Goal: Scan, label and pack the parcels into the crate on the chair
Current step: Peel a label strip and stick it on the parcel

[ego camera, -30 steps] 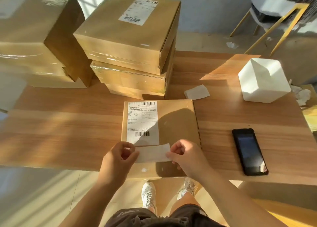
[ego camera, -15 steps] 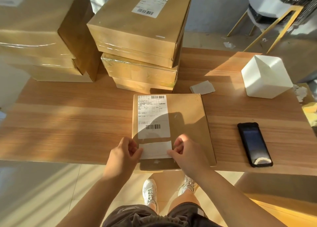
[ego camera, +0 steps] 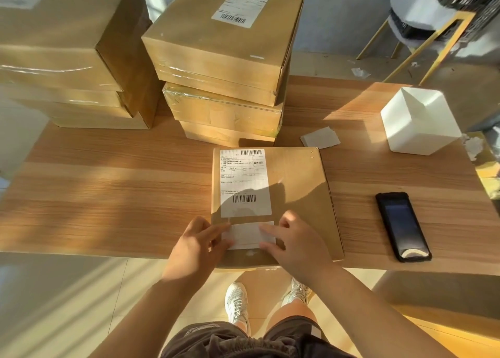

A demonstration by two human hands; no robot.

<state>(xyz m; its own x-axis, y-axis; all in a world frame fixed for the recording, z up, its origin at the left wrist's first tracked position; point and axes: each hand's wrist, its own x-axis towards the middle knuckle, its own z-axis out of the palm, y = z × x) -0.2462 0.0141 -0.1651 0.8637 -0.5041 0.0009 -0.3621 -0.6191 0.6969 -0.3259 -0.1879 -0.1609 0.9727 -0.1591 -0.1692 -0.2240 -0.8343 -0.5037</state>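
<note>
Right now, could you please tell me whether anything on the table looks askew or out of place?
Two things: the top box behind the parcel sits twisted against the boxes under it, and a loose paper scrap lies on the table beside them.

Warm low sun, apparently from the near right. Bright bands streak the table (ego camera: 108, 195), and a hard shadow falls on the flat parcel (ego camera: 297, 182). Edges bend from the wide-angle lens, and the corners are soft.

Wooden table (ego camera: 108, 195), parcels (ego camera: 295, 190), phone (ego camera: 402, 226), possibly printer (ego camera: 419, 119)
</note>
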